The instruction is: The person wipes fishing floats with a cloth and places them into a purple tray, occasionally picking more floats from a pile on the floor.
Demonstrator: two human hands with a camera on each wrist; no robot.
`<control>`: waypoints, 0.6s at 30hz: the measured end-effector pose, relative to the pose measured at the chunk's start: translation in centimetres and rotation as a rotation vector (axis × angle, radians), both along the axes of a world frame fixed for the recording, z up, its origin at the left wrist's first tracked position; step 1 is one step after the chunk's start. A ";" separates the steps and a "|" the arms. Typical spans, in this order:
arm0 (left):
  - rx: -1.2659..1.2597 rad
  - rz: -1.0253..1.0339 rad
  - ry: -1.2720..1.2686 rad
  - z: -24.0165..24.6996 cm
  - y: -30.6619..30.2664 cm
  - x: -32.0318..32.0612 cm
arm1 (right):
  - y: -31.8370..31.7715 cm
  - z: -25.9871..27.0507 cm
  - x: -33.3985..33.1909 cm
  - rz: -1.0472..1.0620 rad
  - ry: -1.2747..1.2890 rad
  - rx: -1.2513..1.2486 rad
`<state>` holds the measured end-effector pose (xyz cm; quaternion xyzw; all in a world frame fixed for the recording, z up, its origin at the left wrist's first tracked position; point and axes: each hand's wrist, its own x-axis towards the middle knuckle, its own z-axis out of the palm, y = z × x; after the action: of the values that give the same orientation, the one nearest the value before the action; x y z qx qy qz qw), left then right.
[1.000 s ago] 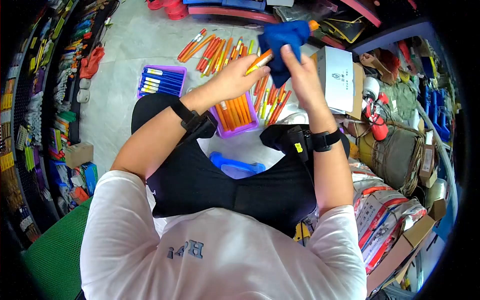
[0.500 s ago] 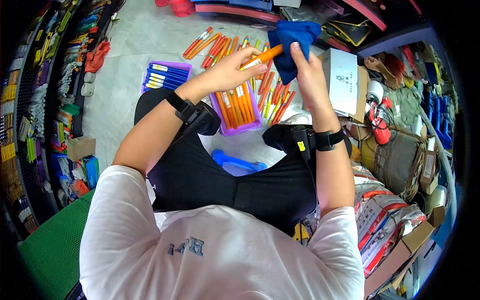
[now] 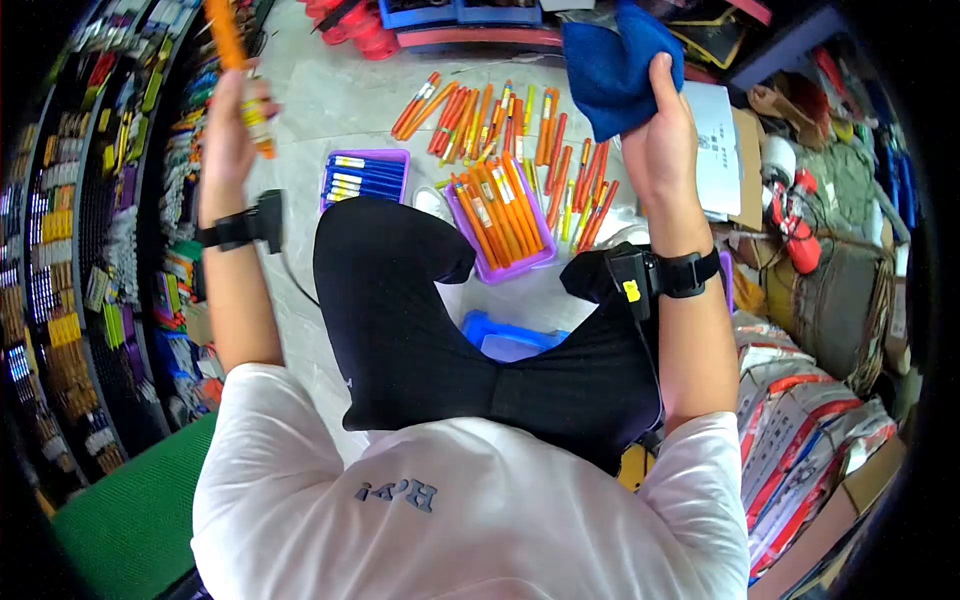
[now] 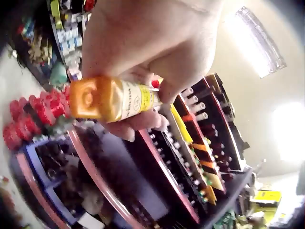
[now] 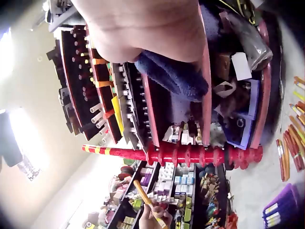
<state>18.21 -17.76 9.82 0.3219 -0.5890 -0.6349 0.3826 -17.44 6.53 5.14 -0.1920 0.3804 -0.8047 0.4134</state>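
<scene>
An orange tube with a yellow-and-white label (image 3: 228,38) is gripped by my left hand (image 3: 228,140), raised at the upper left in the head view. In the left wrist view the fingers wrap the labelled part of the tube (image 4: 95,99), its squarish end facing the camera. My right hand (image 3: 662,150) pinches a blue cloth (image 3: 612,75) at the upper right, thumb on top. Part of the cloth (image 5: 171,76) hangs below the palm in the right wrist view. The two hands are far apart.
On the floor, a purple basket (image 3: 515,272) holds orange tubes, and another basket (image 3: 405,160) holds blue ones. Several loose red, orange and yellow sticks (image 3: 462,125) lie behind. Packed shelves stand left; a white box (image 3: 712,150) and bags (image 3: 800,430) are at right.
My left hand has swung far to the left with the orange tube, out of the cloth. My right hand has shifted slightly right, still holding the cloth, which hangs more spread.
</scene>
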 end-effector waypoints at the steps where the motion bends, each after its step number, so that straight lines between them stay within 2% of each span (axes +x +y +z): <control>1: -0.021 0.108 -0.020 0.9 -0.8 0.9 | 0.2 0.0 -0.1 -0.022 0.007 -0.006; 2: -0.011 0.041 -0.005 1.1 -2.9 2.4 | 0.2 0.1 -0.1 -0.041 0.014 -0.010; 3: -0.049 0.073 -0.054 1.5 -4.1 2.9 | 0.3 0.1 -0.1 -0.057 0.021 -0.013; 6: -0.215 0.182 -0.488 0.7 -7.8 2.6 | 0.0 0.3 0.0 -0.102 0.002 -0.044; 7: -0.336 0.137 -0.647 -0.6 -9.3 2.3 | 0.0 0.6 0.1 -0.117 0.003 -0.059; 9: -0.805 -0.055 -1.045 -5.0 -13.9 1.7 | 0.1 0.7 -0.1 -0.057 -0.022 -0.062; 11: -1.028 -0.334 -1.331 -9.1 -13.9 -1.8 | -0.2 0.5 0.1 -0.027 -0.064 -0.072; 13: -1.138 -0.751 -1.336 -14.4 -13.8 -6.2 | -0.4 0.2 0.0 -0.093 -0.055 0.006; 14: -1.227 -0.852 -1.207 -17.1 -12.0 -8.7 | -0.4 0.0 -0.1 -0.123 -0.047 0.044; 16: -1.286 -1.037 -1.180 -22.6 -8.8 -14.2 | 0.1 0.2 -1.0 -0.119 -0.063 0.008; 17: -1.400 -1.071 -1.038 -28.9 -5.6 -17.4 | -0.5 0.0 -1.0 -0.077 -0.082 -0.003; 18: -1.367 -1.096 -0.912 -31.1 -3.4 -18.4 | -0.4 0.6 -0.9 -0.106 -0.090 0.017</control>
<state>-0.23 -21.18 -21.26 -0.0719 -0.9877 -0.0624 -0.1243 -18.39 6.10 5.78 -0.1319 0.3778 -0.8300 0.3886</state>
